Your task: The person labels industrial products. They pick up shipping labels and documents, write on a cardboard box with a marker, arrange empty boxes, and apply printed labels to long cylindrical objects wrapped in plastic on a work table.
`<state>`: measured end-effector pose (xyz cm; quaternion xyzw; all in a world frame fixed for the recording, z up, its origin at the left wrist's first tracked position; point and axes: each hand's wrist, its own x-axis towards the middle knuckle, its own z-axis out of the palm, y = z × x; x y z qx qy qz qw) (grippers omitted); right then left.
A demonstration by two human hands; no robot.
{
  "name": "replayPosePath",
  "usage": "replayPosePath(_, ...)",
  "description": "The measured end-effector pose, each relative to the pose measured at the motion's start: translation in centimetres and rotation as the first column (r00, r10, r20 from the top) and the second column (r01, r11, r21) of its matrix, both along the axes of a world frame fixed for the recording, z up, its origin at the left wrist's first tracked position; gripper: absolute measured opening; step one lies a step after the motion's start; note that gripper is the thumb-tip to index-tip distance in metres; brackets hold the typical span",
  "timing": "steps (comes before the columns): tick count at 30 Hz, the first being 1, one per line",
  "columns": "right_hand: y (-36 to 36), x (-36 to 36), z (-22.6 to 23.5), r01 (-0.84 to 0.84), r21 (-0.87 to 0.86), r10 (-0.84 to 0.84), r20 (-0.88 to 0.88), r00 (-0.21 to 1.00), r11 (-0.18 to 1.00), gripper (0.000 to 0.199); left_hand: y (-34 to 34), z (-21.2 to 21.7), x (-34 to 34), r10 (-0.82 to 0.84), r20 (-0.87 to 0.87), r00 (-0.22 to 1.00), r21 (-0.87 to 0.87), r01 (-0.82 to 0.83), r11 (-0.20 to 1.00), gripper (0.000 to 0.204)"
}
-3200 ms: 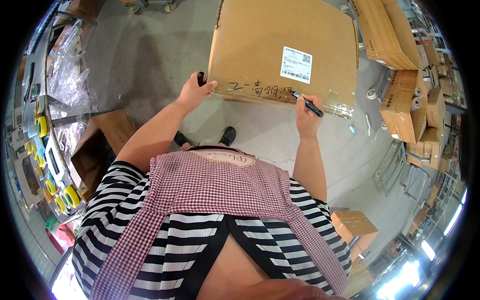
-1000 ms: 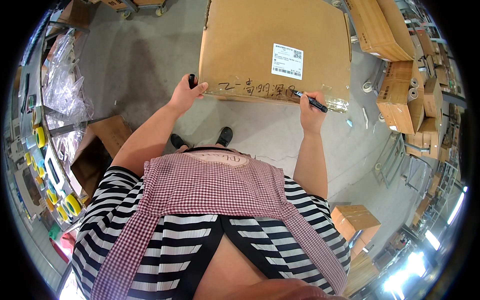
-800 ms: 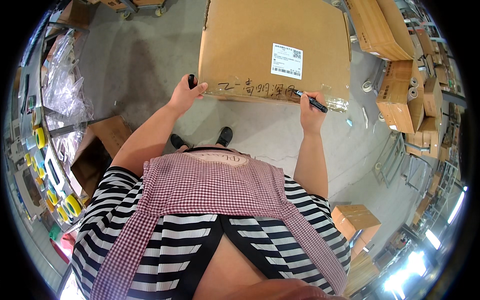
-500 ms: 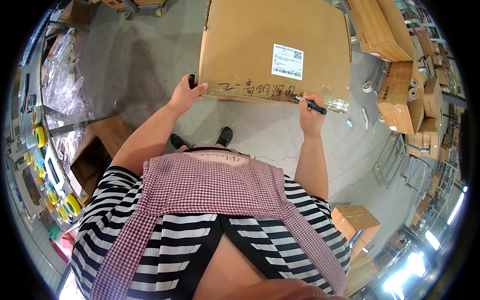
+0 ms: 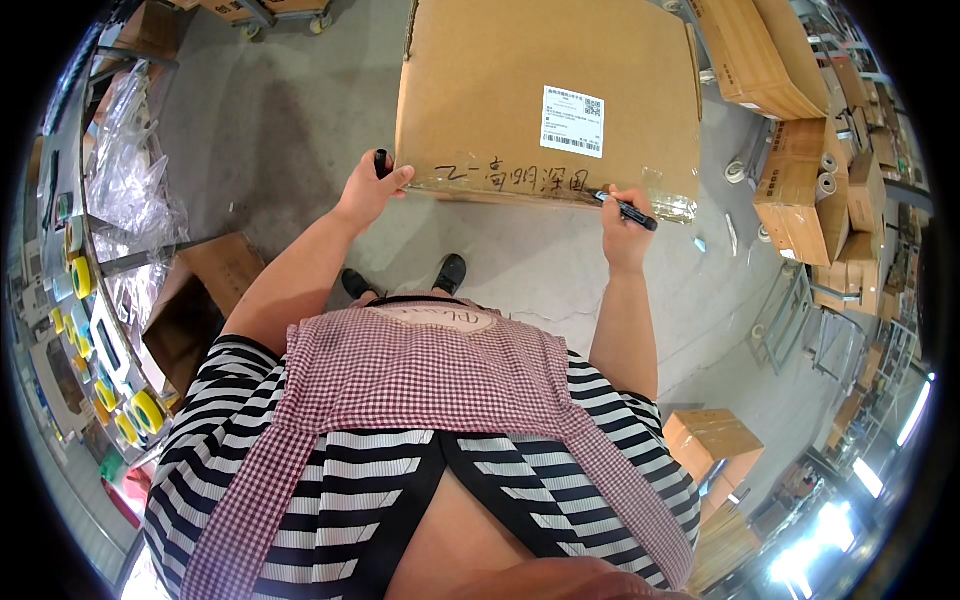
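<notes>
Gripping a black marker [image 5: 640, 215], partly hidden, in the right hand [image 5: 627, 238] over the near edge of the carton [image 5: 480, 85]; aiming it up and left, long axis slanting. Closing the left hand [image 5: 372, 186] round a black cap-like piece [image 5: 381, 163]. Losing the carton's far edge beyond the view. Showing fuller handwriting [image 5: 523, 179] than a second ago.

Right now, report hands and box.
Right hand gripping marker at near edge of box. Left hand holding black cap at near left corner. White label uncovered.
</notes>
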<state>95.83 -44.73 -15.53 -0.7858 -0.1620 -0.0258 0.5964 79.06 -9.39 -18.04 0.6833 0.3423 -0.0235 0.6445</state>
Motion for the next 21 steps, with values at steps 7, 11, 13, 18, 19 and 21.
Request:
replayPosePath(7, -0.8, 0.6, 0.9, 0.062, -0.150, -0.075, -0.081, 0.994, 0.987, 0.011, -0.1, -0.2, 0.0, 0.016, 0.011, 1.000, -0.010, -0.016, 1.000, 0.038)
replayPosePath(11, -0.6, 0.5, 0.8, 0.035, -0.104, -0.033, 0.020, 0.999, 0.994, 0.011, -0.1, -0.2, 0.0, 0.012, 0.010, 1.000, 0.008, -0.012, 1.000, 0.038)
replayPosePath(13, -0.5, 0.4, 0.8, 0.029, -0.092, -0.024, 0.054, 0.998, 0.995, 0.010, -0.1, -0.1, 0.0, -0.002, -0.005, 1.000, 0.018, 0.002, 1.000, 0.038)
replayPosePath(18, -0.9, 0.2, 1.1, 0.008, -0.151, -0.014, -0.042, 0.999, 0.989, 0.008, -0.3, 0.1, 0.0, 0.018, -0.009, 1.000, -0.013, -0.018, 1.000, 0.038)
replayPosePath(19, -1.0, 0.2, 1.1, 0.001, -0.145, -0.008, -0.051, 0.999, 0.989, 0.008, -0.3, 0.2, -0.1, 0.022, 0.001, 1.000, -0.028, -0.021, 0.999, 0.039)
replayPosePath(21, -1.1, 0.4, 1.1, -0.041, -0.075, 0.038, -0.039, 0.999, 0.996, 0.008, -0.4, 0.2, -0.1, 0.025, 0.002, 1.000, -0.005, -0.025, 1.000, 0.034)
